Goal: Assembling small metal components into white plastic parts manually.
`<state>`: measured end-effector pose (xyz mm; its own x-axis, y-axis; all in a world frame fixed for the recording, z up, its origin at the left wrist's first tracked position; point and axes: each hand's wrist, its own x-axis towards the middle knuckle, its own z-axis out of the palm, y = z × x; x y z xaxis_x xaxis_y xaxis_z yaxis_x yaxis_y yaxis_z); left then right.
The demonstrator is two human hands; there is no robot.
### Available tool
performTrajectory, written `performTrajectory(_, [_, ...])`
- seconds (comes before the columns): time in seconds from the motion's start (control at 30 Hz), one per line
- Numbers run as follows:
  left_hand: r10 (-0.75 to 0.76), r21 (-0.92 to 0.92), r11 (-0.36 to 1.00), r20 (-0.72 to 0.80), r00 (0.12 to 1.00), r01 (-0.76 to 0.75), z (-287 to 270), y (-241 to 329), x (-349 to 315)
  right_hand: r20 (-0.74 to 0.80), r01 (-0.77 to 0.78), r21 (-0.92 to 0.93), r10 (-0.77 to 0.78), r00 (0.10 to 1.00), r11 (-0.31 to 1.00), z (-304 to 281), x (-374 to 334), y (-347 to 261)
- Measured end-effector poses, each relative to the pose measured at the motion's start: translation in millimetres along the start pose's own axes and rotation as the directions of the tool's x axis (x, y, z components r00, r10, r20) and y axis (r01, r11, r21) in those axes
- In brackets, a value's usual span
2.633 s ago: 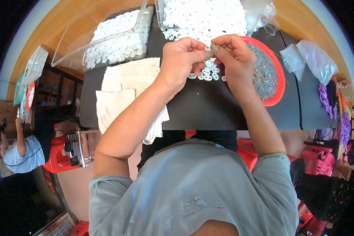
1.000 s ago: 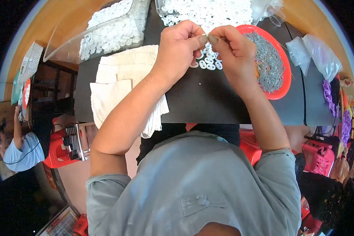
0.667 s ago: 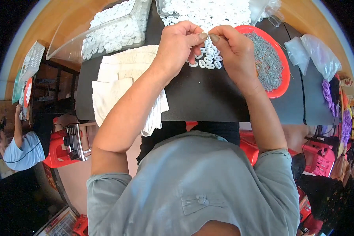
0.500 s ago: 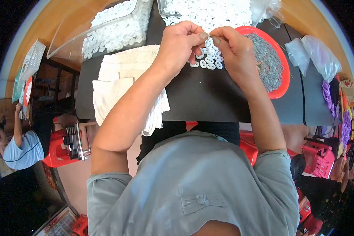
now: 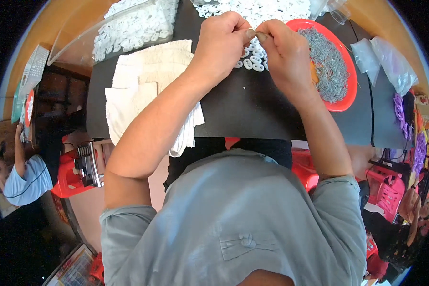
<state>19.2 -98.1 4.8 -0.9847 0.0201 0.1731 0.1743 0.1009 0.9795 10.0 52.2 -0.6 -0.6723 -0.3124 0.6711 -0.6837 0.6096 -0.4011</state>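
Note:
Over the far middle of the dark table (image 5: 252,112), my left hand (image 5: 225,45) and my right hand (image 5: 285,56) meet fingertip to fingertip. Both are closed in a pinch, thumbs against forefingers. Whatever sits between the fingertips is too small to make out. Just beneath them lie small white oval pieces with holes (image 5: 256,61), partly hidden by my fingers. Right beside my right hand stands a red oval basin (image 5: 352,81) holding a heap of small thin silvery-grey pieces (image 5: 330,66).
Folded white cloths (image 5: 131,105) lie left of my left forearm. A clear bin of white pieces (image 5: 133,31) stands far left, and more white pieces (image 5: 271,10) spread at the back. Clear plastic bags (image 5: 391,62) lie far right. Another person (image 5: 31,176) sits at left.
The view has shifted a little, so the table sits slightly higher in it. My hands stay pinched together; the right has turned slightly, and an orange patch now shows in the basin.

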Motion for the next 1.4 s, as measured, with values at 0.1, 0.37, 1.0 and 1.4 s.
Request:
performTrajectory(0.1, [0.117,0.231,0.966,0.001,0.993,-0.114,0.9,-2.7,3.5,-0.048,0.025,-0.014,-0.026,0.999,1.0,5.8,0.9,0.7])
performTrajectory(0.37, [-0.155,-0.362,0.928,-0.168,0.973,0.086,-22.2,-1.5,18.3,0.082,0.085,-0.108,-0.077,0.994,0.99,-5.9,3.9,-8.9])
performTrajectory(1.0, [-0.123,-0.414,0.908,-0.125,0.985,0.061,-12.4,-10.5,17.8,0.494,0.422,-0.204,-0.279,0.823,0.883,6.3,3.0,-16.8])
performTrajectory(1.4, [-0.216,-0.79,0.606,-0.054,0.975,0.091,-14.2,-7.9,11.8,0.351,0.055,0.195,-0.122,0.928,0.979,0.0,29.0,-50.8])
